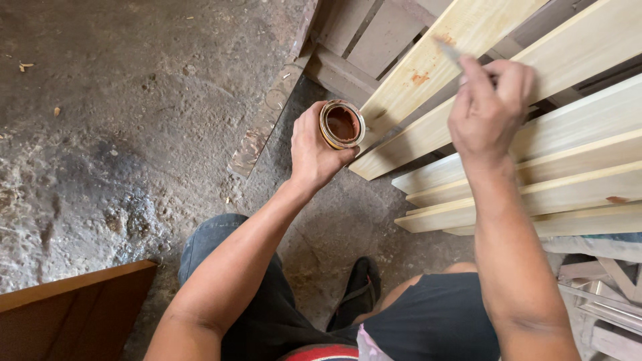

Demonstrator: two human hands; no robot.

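Nearest the camera are the person's knees in dark shorts, with a black sandal (358,294) on the rough grey concrete floor (120,134) between them. At the lower left corner, well apart from the small round open tin of reddish-brown stain (342,124), lies the edge of a brown finished wooden board (73,307).

The left hand (314,147) wraps its grip around the side of the tin, fingers closed on it, holding it upright above the floor. The tin's rim is smeared with brown and yellow; any label on its side is hidden by the hand.

Just right of the tin, the ends of several pale, unfinished wooden slats (535,174) lie stacked and slanting up to the right. The right hand (488,110) is above these slats, its grip pinched shut on a thin brush (449,50), whose tip touches the uppermost slat (428,67) beside orange-brown stain blotches. Beyond the tin stands a grey weathered wooden pallet (374,33).
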